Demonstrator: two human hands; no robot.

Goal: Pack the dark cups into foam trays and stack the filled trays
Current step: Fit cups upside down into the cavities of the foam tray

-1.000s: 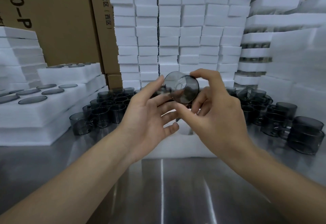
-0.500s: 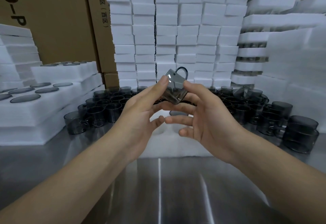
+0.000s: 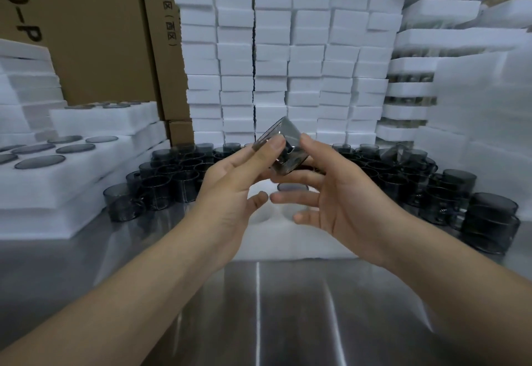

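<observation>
- The dark cup (image 3: pixel 283 146) is up in the air, tilted, held between both hands above the middle of the worktop (image 3: pixel 259 313).
- The left hand (image 3: pixel 230 184) has its grip on the cup's left side, thumb pressed against the glass.
- The right hand (image 3: pixel 339 192) grips the right side, thumb on top and forefinger under the base; its lower fingers are spread loose.
- Right beneath the hands lies a white foam tray (image 3: pixel 290 246), with one cup's rim (image 3: pixel 292 187) showing in a far pocket.
- Loose cups (image 3: pixel 161 181) crowd the worktop to the left and right of the tray.
- At the left sit filled trays (image 3: pixel 57 175), stacked.
- On the far side rises a wall of foam blocks (image 3: pixel 273 63), with cardboard boxes (image 3: pixel 100 34) to its left.
</observation>
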